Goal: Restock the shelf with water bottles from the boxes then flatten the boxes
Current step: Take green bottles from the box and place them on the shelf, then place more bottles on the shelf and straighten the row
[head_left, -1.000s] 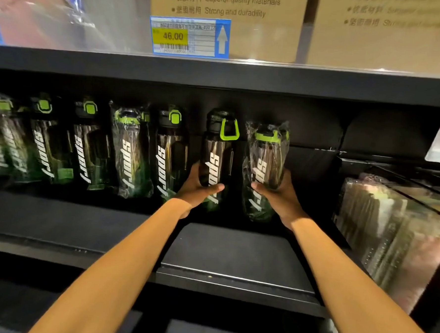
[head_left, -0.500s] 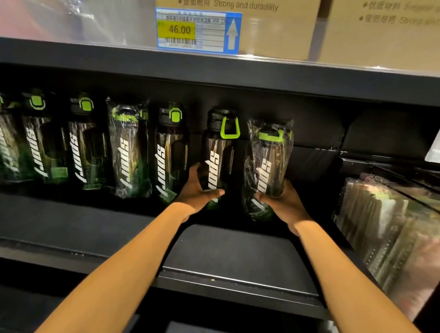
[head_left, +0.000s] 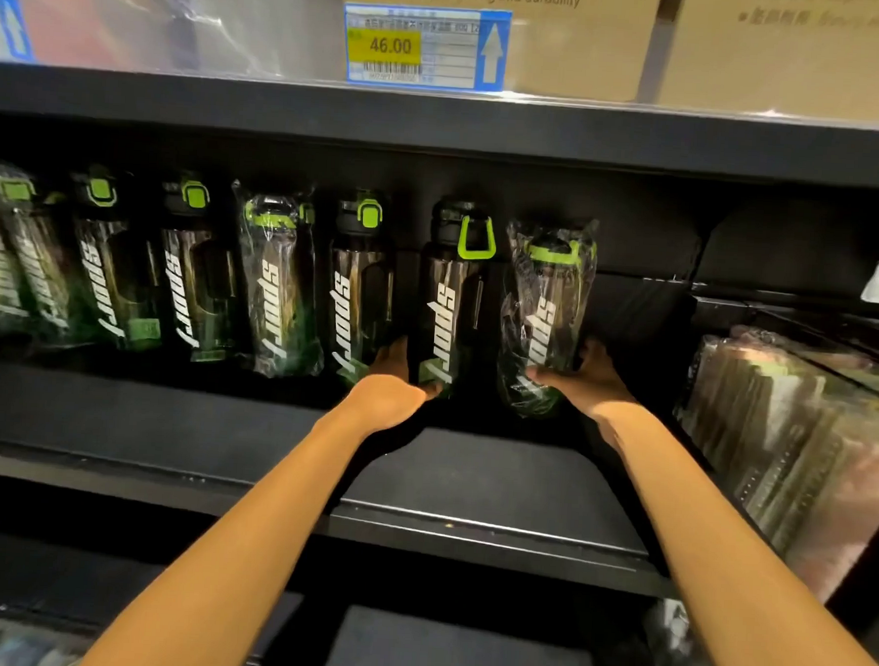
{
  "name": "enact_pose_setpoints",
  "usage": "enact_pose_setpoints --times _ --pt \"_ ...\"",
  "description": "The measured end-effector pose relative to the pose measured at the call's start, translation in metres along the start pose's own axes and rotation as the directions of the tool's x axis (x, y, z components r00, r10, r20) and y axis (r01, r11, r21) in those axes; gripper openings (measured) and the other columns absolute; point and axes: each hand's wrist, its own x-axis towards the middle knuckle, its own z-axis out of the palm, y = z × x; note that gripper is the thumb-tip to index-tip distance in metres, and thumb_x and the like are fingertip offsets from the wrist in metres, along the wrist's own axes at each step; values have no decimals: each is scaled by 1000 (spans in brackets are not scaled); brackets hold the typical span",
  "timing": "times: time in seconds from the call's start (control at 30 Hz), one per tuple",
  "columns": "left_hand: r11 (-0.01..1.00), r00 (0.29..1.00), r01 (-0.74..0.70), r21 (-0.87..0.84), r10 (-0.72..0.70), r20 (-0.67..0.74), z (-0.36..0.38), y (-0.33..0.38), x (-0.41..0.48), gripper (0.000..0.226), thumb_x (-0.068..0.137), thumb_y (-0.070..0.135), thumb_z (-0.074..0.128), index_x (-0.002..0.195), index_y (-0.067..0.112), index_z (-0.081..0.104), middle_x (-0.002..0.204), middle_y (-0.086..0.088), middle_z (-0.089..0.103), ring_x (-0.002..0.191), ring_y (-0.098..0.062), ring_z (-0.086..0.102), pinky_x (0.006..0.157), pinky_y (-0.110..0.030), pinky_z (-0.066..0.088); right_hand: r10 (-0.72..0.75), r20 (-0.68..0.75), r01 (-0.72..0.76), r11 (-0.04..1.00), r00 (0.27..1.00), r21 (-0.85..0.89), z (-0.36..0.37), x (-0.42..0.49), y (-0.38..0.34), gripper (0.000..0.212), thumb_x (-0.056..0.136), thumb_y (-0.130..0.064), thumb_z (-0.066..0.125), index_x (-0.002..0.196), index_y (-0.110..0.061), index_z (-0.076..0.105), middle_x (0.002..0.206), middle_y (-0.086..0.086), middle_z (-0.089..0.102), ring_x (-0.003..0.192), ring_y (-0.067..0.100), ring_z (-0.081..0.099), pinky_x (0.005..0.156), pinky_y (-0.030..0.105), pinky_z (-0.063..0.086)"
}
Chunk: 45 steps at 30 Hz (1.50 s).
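A row of dark "sport" bottles with green caps stands upright along the back of the black shelf [head_left: 470,468]. My left hand [head_left: 390,381] grips the base of an unwrapped bottle [head_left: 452,302] with a green loop handle. To its right, my right hand [head_left: 586,380] holds the lower part of a plastic-wrapped bottle [head_left: 544,308]. Both bottles are the rightmost in the row and stand close together. Several more bottles [head_left: 275,286], some wrapped, fill the row to the left.
Cardboard boxes [head_left: 573,42] and a 46.00 price tag [head_left: 424,46] sit on the shelf above. Wrapped packs [head_left: 801,437] fill the right side. Bare shelf lies behind and right of the wrapped bottle [head_left: 639,314]. A lower shelf [head_left: 408,639] is below.
Both hands have slid lower on their bottles, toward the bases. The two bottles have stayed upright at the right end of the row.
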Motion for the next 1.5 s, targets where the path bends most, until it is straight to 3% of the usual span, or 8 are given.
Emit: enact_pose_setpoints --times 0.1,0.23,0.4,0.57,0.67,0.83,1.0,1.5 --pt "987 998 -68 149 69 -5 -15 -7 -41 70 101 43 61 159 16 32 112 -10 71 91 -19 65 84 -38 51 12 -78 -19 996 997 -89 -3 -31 -5 119 73 -50 90 163 -12 22 165 13 32 148 35 38 118 49 38" --pt "955 960 -218 203 247 -133 -23 -30 -97 53 102 44 58 150 25 48 147 6 54 137 -16 47 105 -39 46 -56 -85 32 967 995 -254 -8 -120 -17 73 90 -51 74 137 1 52 115 8 64 105 24 63 80 32 50" --pt "894 829 -383 231 443 -341 -19 -79 -166 38 101 31 60 137 20 59 138 4 60 133 -16 48 109 -43 46 -336 -343 353 936 877 -12 15 -242 1 52 97 -26 70 145 -30 51 139 -10 60 129 5 55 107 21 42" --pt "889 804 -406 213 458 -380 -1 -133 -232 48 101 32 55 145 12 54 150 -4 52 144 -22 42 122 -45 32 -231 -422 246 969 877 -19 62 -353 58 45 94 -21 67 136 -32 55 129 -9 61 119 7 59 104 11 40" --pt "926 879 -333 176 373 -297 19 -164 -278 53 101 36 54 149 15 49 153 -3 49 144 -22 39 121 -46 33 -190 -294 150 977 937 -154 83 -400 106 48 91 -26 65 138 -16 56 133 -1 55 120 12 52 100 2 31" --pt "958 953 -244 152 266 -147 73 -209 -374 55 97 35 54 144 6 55 146 -14 57 136 -35 53 109 -59 45 -32 -85 6 956 996 -293 98 -454 179 56 94 -38 62 144 -15 51 140 4 53 131 23 47 111 41 41" --pt "998 997 -48 -29 46 -66 122 -228 -483 60 94 26 65 150 12 47 147 1 54 135 -23 53 110 -46 45 56 86 -22 937 995 -348 111 -507 243 65 91 -40 71 146 -16 48 141 8 55 132 30 50 109 48 46" --pt "918 872 237 316 -345 347 226 -358 -604 64 94 44 68 148 16 52 147 -3 58 134 -26 55 111 -33 39 436 331 -279 861 837 -426 228 -667 383 74 88 -39 79 150 -14 46 146 10 56 131 24 46 106 40 44"
